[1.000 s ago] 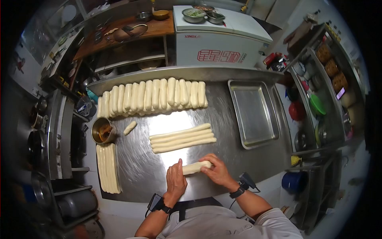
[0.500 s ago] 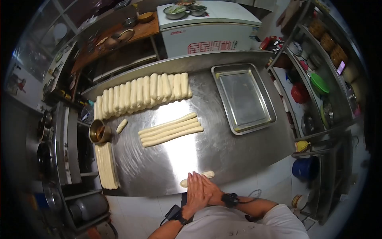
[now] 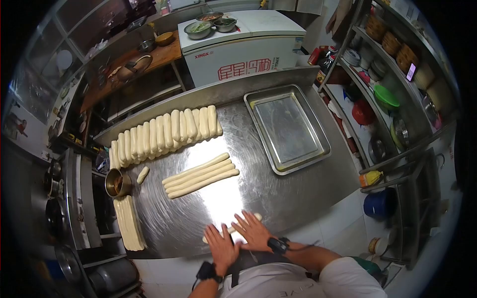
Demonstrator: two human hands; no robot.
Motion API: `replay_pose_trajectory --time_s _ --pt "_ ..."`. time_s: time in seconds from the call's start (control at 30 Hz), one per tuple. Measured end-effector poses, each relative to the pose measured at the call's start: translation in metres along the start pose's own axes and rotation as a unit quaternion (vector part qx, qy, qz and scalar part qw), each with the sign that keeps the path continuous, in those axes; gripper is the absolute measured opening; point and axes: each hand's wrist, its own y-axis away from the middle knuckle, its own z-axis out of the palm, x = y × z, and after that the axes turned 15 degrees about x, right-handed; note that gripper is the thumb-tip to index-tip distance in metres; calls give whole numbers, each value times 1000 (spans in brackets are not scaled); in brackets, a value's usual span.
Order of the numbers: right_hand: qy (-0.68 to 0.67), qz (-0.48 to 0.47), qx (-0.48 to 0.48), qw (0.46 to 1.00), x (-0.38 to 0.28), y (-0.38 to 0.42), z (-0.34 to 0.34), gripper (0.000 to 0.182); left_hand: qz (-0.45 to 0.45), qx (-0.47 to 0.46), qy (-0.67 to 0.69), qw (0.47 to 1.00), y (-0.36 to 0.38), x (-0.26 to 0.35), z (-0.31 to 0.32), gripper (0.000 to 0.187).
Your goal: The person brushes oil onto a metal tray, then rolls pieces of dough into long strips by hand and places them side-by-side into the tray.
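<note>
At the near edge of the steel table, a short dough rope (image 3: 231, 229) lies under both of my palms. My left hand (image 3: 222, 246) rests flat on its left part, fingers stretched out. On the right part lies my right hand (image 3: 253, 232), also flat with fingers spread. The hands are a little apart, and the rope shows between them and at both ends. Farther up the table are several long dough ropes (image 3: 201, 176), side by side. A small dough piece (image 3: 142, 175) sits left of them.
Many dough rolls (image 3: 164, 131) are stacked in a row along the back left. A metal pot (image 3: 113, 185) stands at the left edge, with flat dough strips (image 3: 128, 226) in front of it. An empty steel tray (image 3: 322, 144) is at right. Beyond stands a white chest freezer (image 3: 203, 69).
My hands have moved apart from their overlapped position, the left one going left. The dough rope under them looks longer and thinner. My view has shifted slightly.
</note>
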Motion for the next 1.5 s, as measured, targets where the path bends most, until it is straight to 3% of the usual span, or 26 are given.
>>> replay_pose_trajectory --time_s 0.03,0.1,0.13,0.17,0.23,0.3,0.33,0.4,0.5,0.53,0.57,0.63,0.8,0.83,0.9,0.97,1.0,1.07,1.2,1.27,1.4,1.5 --pt "11 26 31 999 11 -29 -1 95 -48 -1 -31 998 -36 0 0 90" --pt "40 64 87 993 35 -75 -1 95 -69 80 -97 990 -96 -24 7 84" --pt "10 45 115 992 42 -81 -3 96 -42 103 -89 990 -112 -37 7 80" --pt "7 26 81 996 42 -74 -2 94 -15 130 -83 988 -118 -48 5 76" --pt "-4 36 -29 999 29 -40 -15 93 60 18 -75 995 -74 -46 -17 73" --pt "-43 27 27 998 12 25 -3 92 53 -6 -36 998 4 -49 -12 75" --pt "-50 32 2 998 7 39 -6 93 48 -9 -41 998 17 -47 -13 75" --pt "-32 33 9 999 19 18 5 92 16 14 -15 1000 30 -45 -10 78" --pt "4 53 14 998 45 -54 -13 88 -63 77 -87 991 -74 -67 -18 80" --pt "23 68 62 995 55 -70 -6 91 -80 109 -95 986 -94 -83 -13 79" --pt "43 83 114 989 58 -78 -1 94 -40 142 -108 983 -103 -94 -9 80" --pt "60 55 72 994 48 -45 -7 94 14 36 -98 994 -70 -86 -26 80" --pt "-37 40 -6 999 13 51 -4 89 -21 10 -9 1000 70 -58 -23 79" --pt "-36 40 -6 999 17 37 -7 89 -20 10 -9 1000 50 -59 -28 79" --pt "43 21 2 999 42 -17 -11 91 -107 -16 -92 990 -23 -78 -30 82" --pt "45 64 63 995 57 -67 -22 91 -100 112 -140 979 -72 -117 -7 80" --pt "45 61 63 995 61 -78 -28 91 -102 114 -140 978 -85 -128 -17 80" --pt "20 58 44 997 72 -91 -42 80 -138 123 -22 983 -105 -140 -40 75" --pt "-15 43 99 994 85 -65 -39 67 -101 80 48 991 -75 -146 -53 68" --pt "-3 37 169 985 87 -65 -36 48 18 100 22 995 -70 -149 -51 50" --pt "-41 76 129 988 103 -85 -22 33 0 105 110 988 -88 -167 -34 31" --pt "-34 93 192 976 104 -118 -32 24 -63 154 141 976 -118 -168 -41 20"
